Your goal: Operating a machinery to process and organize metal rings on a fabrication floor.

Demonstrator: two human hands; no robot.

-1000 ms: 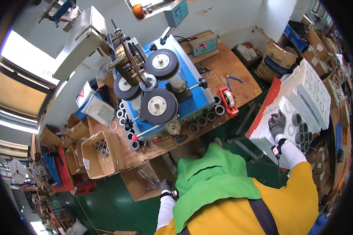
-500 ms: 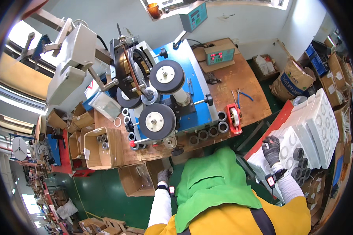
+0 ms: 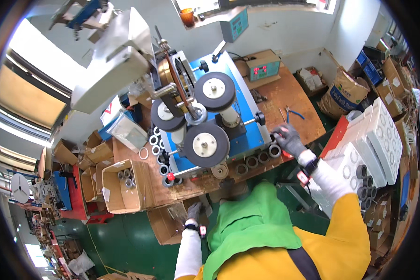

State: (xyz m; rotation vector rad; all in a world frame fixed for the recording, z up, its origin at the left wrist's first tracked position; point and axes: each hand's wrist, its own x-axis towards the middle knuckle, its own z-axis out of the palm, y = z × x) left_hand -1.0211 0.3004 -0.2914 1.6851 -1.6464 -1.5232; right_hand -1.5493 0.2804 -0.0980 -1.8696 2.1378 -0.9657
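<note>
My right hand (image 3: 289,139), in a grey glove, is at the front right corner of the blue-topped machine (image 3: 245,100), beside a row of dark-rimmed rings (image 3: 275,150) along its front edge. Its fingers look curled, and what they close on is hidden. Low on the left, my gloved left hand (image 3: 194,211) is over an open cardboard box (image 3: 165,226) below the table edge; its fingertips are hard to see. Three dark grinding wheels (image 3: 204,144) with white hubs stand on the machine, around a metal ring (image 3: 197,113).
A cardboard box (image 3: 126,186) holding several rings stands on the wooden table's (image 3: 298,107) left end. White foam trays (image 3: 373,140) and more dark rings (image 3: 362,189) are at the right. Blue-handled pliers (image 3: 295,113) and a display box (image 3: 264,66) lie farther back.
My right hand has moved from the foam trays leftward and up to the machine's front corner, covering where the red tape dispenser showed. My left hand stays by the low box. The view has shifted.
</note>
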